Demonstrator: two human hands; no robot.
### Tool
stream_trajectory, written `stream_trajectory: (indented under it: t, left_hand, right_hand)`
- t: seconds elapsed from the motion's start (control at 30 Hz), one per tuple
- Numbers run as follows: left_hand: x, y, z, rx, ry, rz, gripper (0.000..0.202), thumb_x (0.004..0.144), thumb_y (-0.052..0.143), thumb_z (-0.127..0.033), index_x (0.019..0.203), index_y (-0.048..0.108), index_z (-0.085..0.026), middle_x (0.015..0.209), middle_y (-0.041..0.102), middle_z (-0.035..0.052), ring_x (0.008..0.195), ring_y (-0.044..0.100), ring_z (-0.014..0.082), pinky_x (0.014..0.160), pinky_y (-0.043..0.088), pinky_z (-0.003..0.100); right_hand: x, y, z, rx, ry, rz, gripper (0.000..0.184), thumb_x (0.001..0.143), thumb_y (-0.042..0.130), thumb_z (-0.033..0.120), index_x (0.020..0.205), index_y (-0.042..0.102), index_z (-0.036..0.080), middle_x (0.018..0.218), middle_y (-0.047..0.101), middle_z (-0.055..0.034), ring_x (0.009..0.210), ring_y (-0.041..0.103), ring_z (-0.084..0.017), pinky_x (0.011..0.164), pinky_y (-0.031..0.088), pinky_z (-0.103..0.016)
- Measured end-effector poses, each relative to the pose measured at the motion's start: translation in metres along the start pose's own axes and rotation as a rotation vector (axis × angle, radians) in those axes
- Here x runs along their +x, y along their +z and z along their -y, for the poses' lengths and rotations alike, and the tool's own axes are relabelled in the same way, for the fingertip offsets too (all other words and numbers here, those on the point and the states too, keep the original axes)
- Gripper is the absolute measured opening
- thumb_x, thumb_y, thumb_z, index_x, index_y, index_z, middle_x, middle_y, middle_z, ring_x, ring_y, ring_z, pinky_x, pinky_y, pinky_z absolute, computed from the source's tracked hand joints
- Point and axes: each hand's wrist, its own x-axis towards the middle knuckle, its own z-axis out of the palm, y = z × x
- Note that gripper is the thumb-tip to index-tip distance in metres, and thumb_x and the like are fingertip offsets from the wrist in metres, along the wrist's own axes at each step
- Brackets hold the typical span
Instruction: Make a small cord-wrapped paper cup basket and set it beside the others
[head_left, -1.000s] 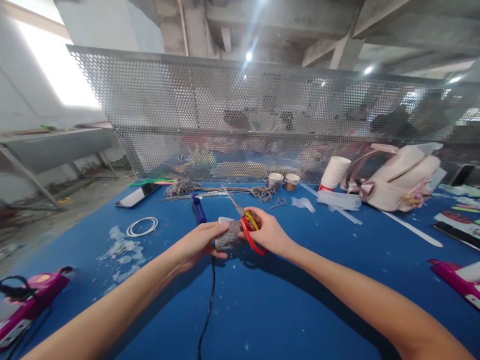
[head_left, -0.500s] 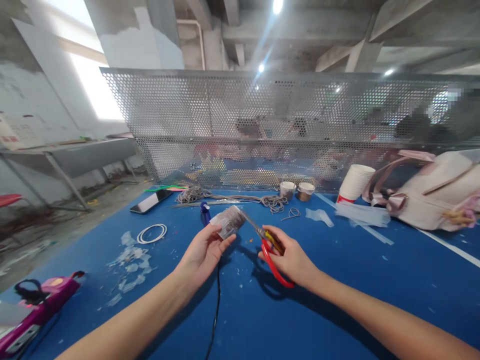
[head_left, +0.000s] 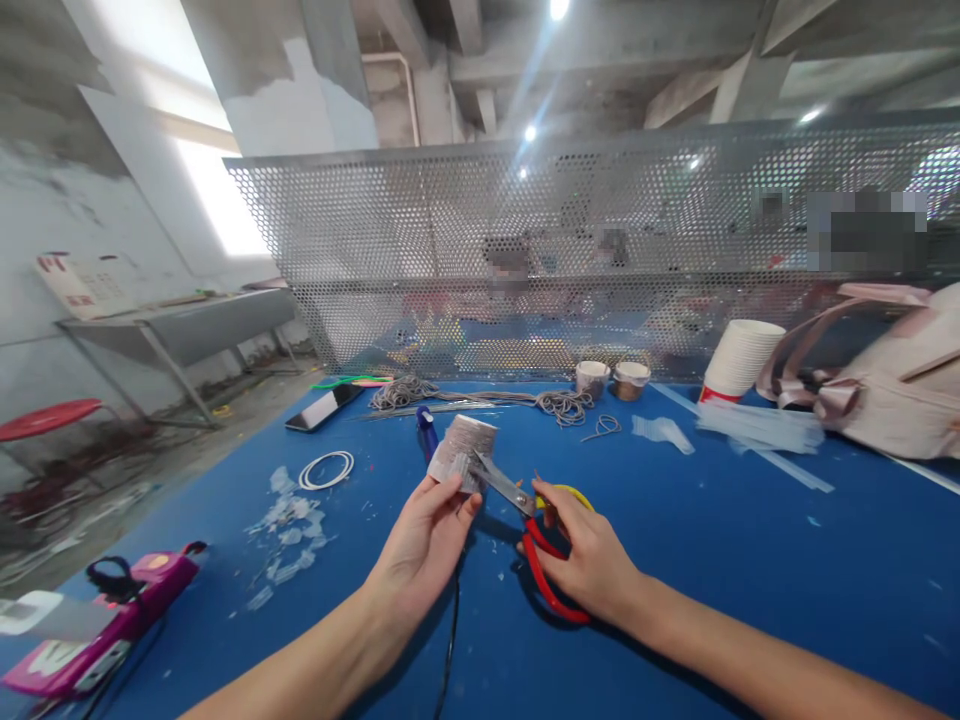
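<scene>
Over the blue table (head_left: pixel 750 560) at frame centre, the left hand (head_left: pixel 424 535) now grips the grey wrapped cup (head_left: pixel 465 452) higher, while the right hand (head_left: pixel 589 555), gripping the scissors (head_left: pixel 525 520), has brought opened blades to its edge.

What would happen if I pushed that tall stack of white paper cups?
The stack of paper cups would probably tip: it looks tall, narrow, and already leans. Thin paper likely makes it light, so it should slide easily on the smooth blue table.

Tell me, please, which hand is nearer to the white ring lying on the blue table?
Left. The left hand holds a grey-wrapped cup just right of the white ring; the right hand, gripping red-handled scissors, sits farther right.
</scene>
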Motion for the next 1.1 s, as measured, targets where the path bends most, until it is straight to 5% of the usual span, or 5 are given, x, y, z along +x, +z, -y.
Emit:
stream_trajectory:
  t: [0.33,0.53,0.63,0.87,1.1]
  left_hand:
    - [-0.001,0.001,0.009,-0.078,-0.041,-0.098,0.025,0.075,0.055,0.006,0.062,0.056,-0.015,0.068,0.064,0.0006,0.063,0.063,0.0089,0.065,0.058,0.021]
    - [0.001,-0.002,0.011,-0.021,-0.022,-0.100,0.021,0.073,0.058,0.004,0.065,0.057,-0.016,0.074,0.066,0.0011,0.066,0.062,0.0090,0.066,0.057,0.021]
    - [0.002,-0.005,0.006,0.091,0.010,-0.039,0.016,0.070,0.061,-0.001,0.067,0.059,-0.016,0.082,0.066,0.0020,0.070,0.062,0.0115,0.064,0.056,0.024]
    - [0.014,-0.005,-0.024,0.888,0.204,0.163,0.007,0.069,0.058,-0.021,0.070,0.064,-0.017,0.076,0.061,0.0020,0.068,0.054,0.0151,0.058,0.046,0.026]
    - [0.055,0.015,-0.038,1.731,0.697,0.617,0.019,0.069,0.044,-0.017,0.067,0.063,-0.020,0.072,0.057,0.0031,0.074,0.053,0.0196,0.071,0.041,0.031]
  right_hand:
    - [0.001,0.004,-0.005,-0.171,-0.093,-0.027,0.049,0.086,0.053,0.034,0.129,0.047,0.011,0.098,0.066,-0.0161,0.086,0.065,-0.027,0.072,0.056,-0.040]
    - [0.003,-0.004,-0.011,-0.087,-0.015,0.068,0.045,0.085,0.055,0.038,0.124,0.054,0.016,0.105,0.067,-0.0147,0.098,0.064,-0.028,0.080,0.055,-0.041]
    - [0.004,-0.010,-0.009,0.059,0.121,0.060,0.044,0.081,0.059,0.042,0.118,0.057,0.017,0.096,0.069,-0.0105,0.082,0.066,-0.024,0.074,0.055,-0.036]
    - [0.027,-0.035,-0.013,0.460,0.511,-0.027,0.048,0.077,0.060,0.050,0.110,0.054,0.016,0.070,0.062,-0.0007,0.053,0.054,-0.013,0.051,0.047,-0.027]
    - [0.041,-0.065,-0.048,-0.115,0.454,0.258,0.041,0.078,0.060,0.026,0.117,0.054,0.016,0.099,0.068,-0.0108,0.085,0.064,-0.021,0.075,0.048,-0.033]
